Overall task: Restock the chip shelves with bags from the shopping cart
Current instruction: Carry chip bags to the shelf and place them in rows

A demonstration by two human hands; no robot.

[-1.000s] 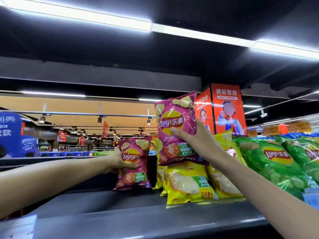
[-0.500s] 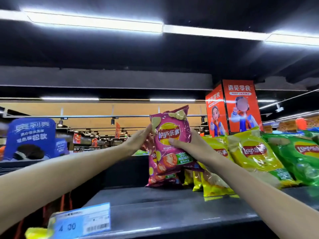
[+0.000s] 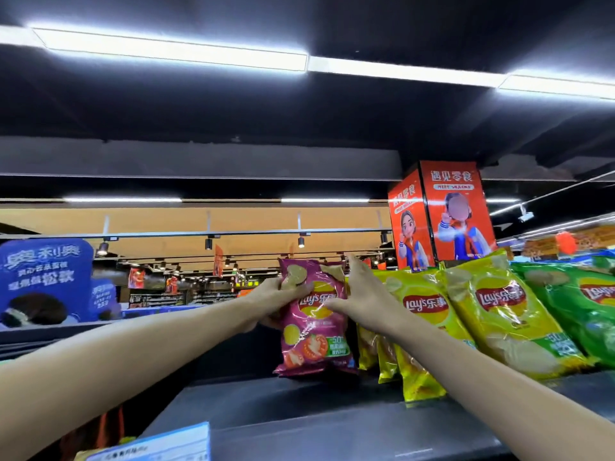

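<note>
Item: magenta chip bag [image 3: 314, 316], centre of frame. Glossy crinkled foil, pillow shape w/ crimped top edge; yellow-red round logo mid-front, chip and tomato-slice artwork, small green panel lower right. Stood upright on dark shelf [image 3: 299, 414], bottom edge touching the deck, just left of the yellow bags.

Left hand [image 3: 278, 299]: gripped the bag's upper left corner, thumb across the front over the chip artwork, fingers behind. Right hand [image 3: 361, 296]: fingers extended, pressed flat vs. the bag's right edge and top corner, thumb tip on the logo; not curled round it.

Yellow bags [image 3: 499, 314]: same glossy film, right of centre, leaning back in an overlapping row; several more stood edge-on behind the right forearm. Green bags [image 3: 585, 301]: far right, same lean, touching the yellow row.

Shelf: matte dark grey, flat, smooth. Price label [image 3: 159, 447], blue-white card, bottom left on the shelf lip; print blurred.

Bkgd: orange box sign [image 3: 439, 211], upper right, cartoon figure; blue display board [image 3: 46, 274], far left; long strip lights [image 3: 173, 49] across top.
</note>
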